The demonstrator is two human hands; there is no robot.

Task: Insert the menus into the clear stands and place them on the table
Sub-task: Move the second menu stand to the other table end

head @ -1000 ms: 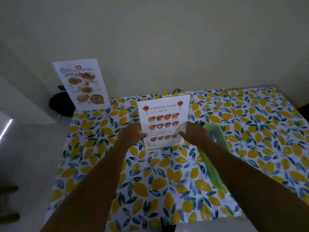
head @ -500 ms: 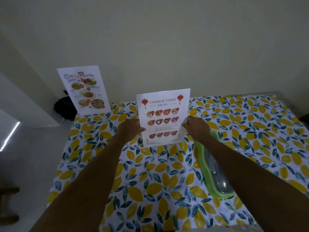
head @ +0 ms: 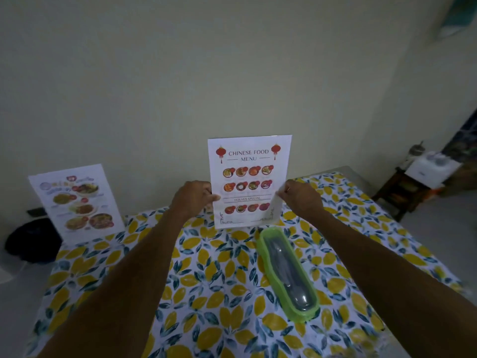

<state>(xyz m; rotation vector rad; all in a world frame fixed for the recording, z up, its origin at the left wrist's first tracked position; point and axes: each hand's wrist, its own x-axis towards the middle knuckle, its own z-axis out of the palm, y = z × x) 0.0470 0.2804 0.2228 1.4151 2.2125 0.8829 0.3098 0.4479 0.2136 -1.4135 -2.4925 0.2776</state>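
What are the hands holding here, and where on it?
The Chinese food menu, upright: left hand pinches its left edge, right hand its right edge, both just below mid-height.

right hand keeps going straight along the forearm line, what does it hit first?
The right hand already grips the Chinese food menu by its right edge. Beyond that, likely the plain wall; nothing else shows in that line, though depth is unclear.

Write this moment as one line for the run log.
left hand: grips Chinese menu | right hand: grips it | second menu: standing
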